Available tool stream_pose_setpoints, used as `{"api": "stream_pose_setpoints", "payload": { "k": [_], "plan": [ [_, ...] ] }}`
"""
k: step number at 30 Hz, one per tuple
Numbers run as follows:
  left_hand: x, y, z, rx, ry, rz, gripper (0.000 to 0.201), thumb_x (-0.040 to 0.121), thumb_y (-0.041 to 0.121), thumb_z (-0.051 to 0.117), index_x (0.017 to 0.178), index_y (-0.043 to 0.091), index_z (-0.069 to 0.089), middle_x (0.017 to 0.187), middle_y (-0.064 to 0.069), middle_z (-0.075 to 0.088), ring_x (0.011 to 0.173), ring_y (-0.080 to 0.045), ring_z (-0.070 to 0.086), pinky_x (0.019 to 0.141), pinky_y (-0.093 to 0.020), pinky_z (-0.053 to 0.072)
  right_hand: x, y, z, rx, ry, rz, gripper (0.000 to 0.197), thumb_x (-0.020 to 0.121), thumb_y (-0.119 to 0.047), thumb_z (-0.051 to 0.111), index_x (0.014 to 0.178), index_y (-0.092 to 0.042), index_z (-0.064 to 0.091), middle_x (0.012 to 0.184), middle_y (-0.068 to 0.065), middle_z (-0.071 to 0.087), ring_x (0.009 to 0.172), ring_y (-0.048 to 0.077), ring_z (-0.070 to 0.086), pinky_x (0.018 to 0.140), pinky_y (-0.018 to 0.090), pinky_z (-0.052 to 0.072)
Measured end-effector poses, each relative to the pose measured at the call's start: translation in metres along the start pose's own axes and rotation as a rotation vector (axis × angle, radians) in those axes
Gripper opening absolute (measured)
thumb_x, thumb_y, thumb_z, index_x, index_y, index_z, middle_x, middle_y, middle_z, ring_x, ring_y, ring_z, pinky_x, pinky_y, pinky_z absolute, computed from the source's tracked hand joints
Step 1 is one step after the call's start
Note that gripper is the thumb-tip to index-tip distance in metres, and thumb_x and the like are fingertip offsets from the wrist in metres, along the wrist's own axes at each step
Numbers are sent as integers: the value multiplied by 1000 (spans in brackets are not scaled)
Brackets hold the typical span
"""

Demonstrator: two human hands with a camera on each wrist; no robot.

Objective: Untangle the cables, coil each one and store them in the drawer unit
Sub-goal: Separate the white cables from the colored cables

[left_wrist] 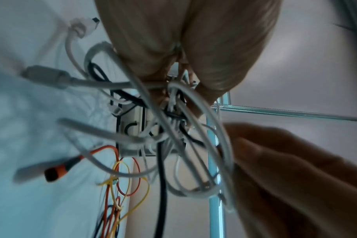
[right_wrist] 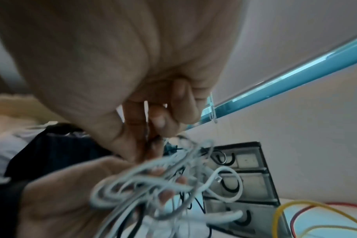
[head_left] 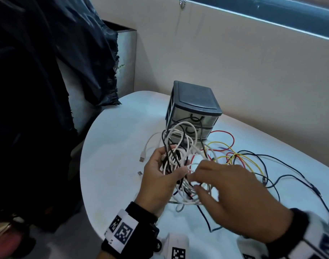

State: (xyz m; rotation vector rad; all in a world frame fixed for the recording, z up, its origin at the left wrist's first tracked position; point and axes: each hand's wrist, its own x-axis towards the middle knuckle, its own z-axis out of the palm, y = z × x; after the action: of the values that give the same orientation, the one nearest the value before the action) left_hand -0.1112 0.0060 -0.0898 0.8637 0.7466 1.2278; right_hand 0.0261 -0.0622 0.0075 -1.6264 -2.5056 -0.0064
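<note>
A tangle of white and black cables (head_left: 175, 156) is held above the white table (head_left: 113, 146). My left hand (head_left: 160, 176) grips the bundle from the left, fingers curled round it. My right hand (head_left: 216, 186) pinches a white strand at the bundle's right side; in the right wrist view the fingers (right_wrist: 159, 119) curl in on the white cables (right_wrist: 145, 182). Red, yellow and dark blue cables (head_left: 233, 156) trail off right across the table. The dark drawer unit (head_left: 193, 111) stands behind the tangle, its drawers closed. In the left wrist view the white loops (left_wrist: 194, 145) hang from my palm.
A white USB cable end (head_left: 142, 157) and a small plug (head_left: 140, 173) lie on the table left of my left hand. Black plastic sheeting (head_left: 38, 71) hangs at the left. A beige wall (head_left: 234, 62) runs behind the table.
</note>
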Motion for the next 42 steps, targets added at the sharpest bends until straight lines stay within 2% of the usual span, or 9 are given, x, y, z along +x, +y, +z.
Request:
{"api": "stream_pose_setpoints", "payload": {
  "k": [6,13,18,24,27,31,35,40,42],
  "plan": [
    [0,4,1,-86,-8,-33,60,61,-8,76,116,11,60,109,-14,73,101,-32,71,80,-42,60,10,-4,25,-234,69,137,13,72,-43,62,77,-32,66,52,-7,58,47,20,59,42,30,42],
    [2,6,0,-55,70,39,50,80,-26,55,111,12,56,93,-4,75,88,-20,75,68,-30,60,6,14,1,75,48,96,23,88,-41,47,76,-29,62,72,-13,58,66,9,56,60,36,49],
    [2,0,5,11,97,66,44,80,-15,60,107,20,58,90,4,74,88,-19,71,74,-34,58,-1,19,-11,48,73,20,20,88,-40,48,77,-34,63,77,-17,55,65,-1,41,55,16,39],
    [-1,-2,4,-110,23,-39,56,75,-15,69,117,20,57,96,-5,74,90,-24,72,76,-36,58,-8,21,-11,55,-15,67,26,87,-49,44,79,-36,65,74,-18,50,67,1,51,58,27,47],
    [1,0,0,-121,-1,-55,68,61,-5,76,121,22,58,108,-9,71,92,-25,69,75,-35,57,-9,26,-10,86,-55,107,22,88,-52,51,94,-44,70,74,-22,50,72,2,53,60,21,41],
    [8,2,-2,-157,147,-48,49,79,-17,66,114,17,60,102,-10,68,88,-23,68,69,-30,58,-11,21,-25,369,-207,96,10,87,-36,65,80,-41,70,90,-13,55,81,11,53,61,16,38],
    [12,10,-11,-232,120,-59,48,84,-22,53,116,13,57,106,-10,64,99,-31,71,69,-32,57,-12,32,-37,365,44,225,16,67,-39,50,56,-28,54,76,-6,57,69,11,52,60,15,34],
    [4,14,-9,-137,1,-30,44,83,-25,50,103,13,60,94,2,72,98,-30,73,67,-37,55,-8,58,-29,217,54,480,16,84,-40,65,69,-39,70,80,-35,67,59,1,58,85,32,41],
    [4,13,-9,-89,-36,-7,42,82,-27,49,96,12,58,100,1,73,96,-30,73,61,-34,56,-4,55,-30,289,146,530,25,87,-37,67,62,-34,69,66,-34,63,53,-4,56,78,29,38]
  ]
}}
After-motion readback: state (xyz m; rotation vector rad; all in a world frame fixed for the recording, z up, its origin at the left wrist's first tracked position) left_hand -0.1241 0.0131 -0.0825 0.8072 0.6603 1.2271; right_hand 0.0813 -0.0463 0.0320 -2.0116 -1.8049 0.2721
